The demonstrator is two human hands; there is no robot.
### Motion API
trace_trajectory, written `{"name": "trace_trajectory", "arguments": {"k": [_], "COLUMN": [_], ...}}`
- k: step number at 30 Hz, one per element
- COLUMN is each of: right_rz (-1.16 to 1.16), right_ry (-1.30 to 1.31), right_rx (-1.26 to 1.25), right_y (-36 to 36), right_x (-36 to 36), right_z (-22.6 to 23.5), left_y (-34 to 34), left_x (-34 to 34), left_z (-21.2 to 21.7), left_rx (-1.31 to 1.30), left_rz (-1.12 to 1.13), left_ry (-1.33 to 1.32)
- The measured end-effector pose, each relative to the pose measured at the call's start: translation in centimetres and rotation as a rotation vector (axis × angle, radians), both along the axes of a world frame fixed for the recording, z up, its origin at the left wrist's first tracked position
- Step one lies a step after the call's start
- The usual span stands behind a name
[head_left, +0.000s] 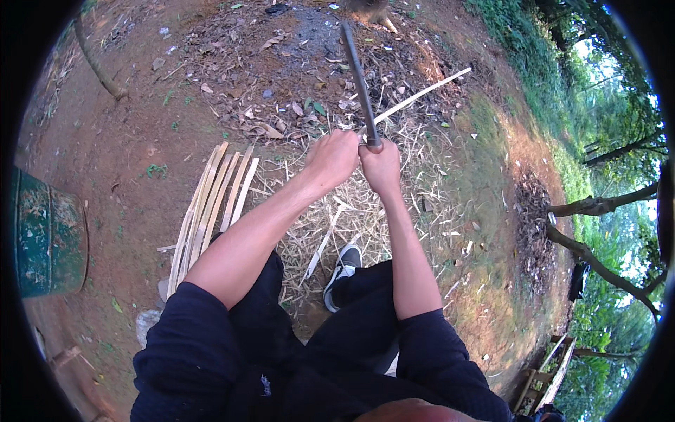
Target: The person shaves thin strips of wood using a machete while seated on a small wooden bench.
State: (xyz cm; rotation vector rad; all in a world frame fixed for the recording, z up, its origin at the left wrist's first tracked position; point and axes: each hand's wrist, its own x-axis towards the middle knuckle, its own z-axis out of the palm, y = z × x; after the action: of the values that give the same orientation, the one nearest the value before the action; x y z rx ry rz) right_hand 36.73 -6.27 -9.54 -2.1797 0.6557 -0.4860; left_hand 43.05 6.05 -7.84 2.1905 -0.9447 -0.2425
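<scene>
looks like strip shaving: right hand (pixel 382 167) grips the long knife (pixel 360 84), left hand (pixel 333 157) closed, seemingly on the pale strip (pixel 424 94) jutting ahead-right past the blade; next stroke calls for steady edge angle.

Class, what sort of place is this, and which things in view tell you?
Probably an outdoor work spot at a wood's edge: bare earth, pale shavings strewn over it, and leafy trees at the right.

Pale strip (pixel 425 93) part. hid. by L hand (pixel 335 156), green barrel (pixel 50 239) cut off L
</scene>
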Motion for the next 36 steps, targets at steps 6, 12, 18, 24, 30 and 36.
{"name": "trace_trajectory", "arguments": {"k": [6, 12, 18, 24, 30, 36], "right_rz": [0.007, 0.021, -0.02, -0.072, -0.829, -0.689], "right_ry": [0.038, -0.084, -0.02, 0.145, 0.231, -0.012], "right_rx": [-0.672, -0.795, -0.818, -0.71, -0.333, -0.627], "right_y": [-0.4, -3.3, -5.6, -6.9, -24.5, -17.4], "right_x": [-0.3, 0.6, 2.1, 2.0, -6.3, -7.9], "right_z": [0.6, -2.1, -4.0, -5.4, -10.3, -2.3], "left_y": [0.8, 0.5, -2.3, -3.2, -2.4, -2.1], "left_x": [0.0, -0.9, 0.1, -0.3, -2.5, -0.3], "left_z": [0.6, 1.7, 0.1, -0.7, 1.2, -1.5], "left_rx": [-0.139, -0.026, 0.037, 0.089, 0.165, 0.102], "left_rz": [-0.007, 0.013, -0.006, -0.056, -0.147, 0.111], "left_ry": [0.073, 0.105, 0.028, -0.091, -0.135, -0.082]}}
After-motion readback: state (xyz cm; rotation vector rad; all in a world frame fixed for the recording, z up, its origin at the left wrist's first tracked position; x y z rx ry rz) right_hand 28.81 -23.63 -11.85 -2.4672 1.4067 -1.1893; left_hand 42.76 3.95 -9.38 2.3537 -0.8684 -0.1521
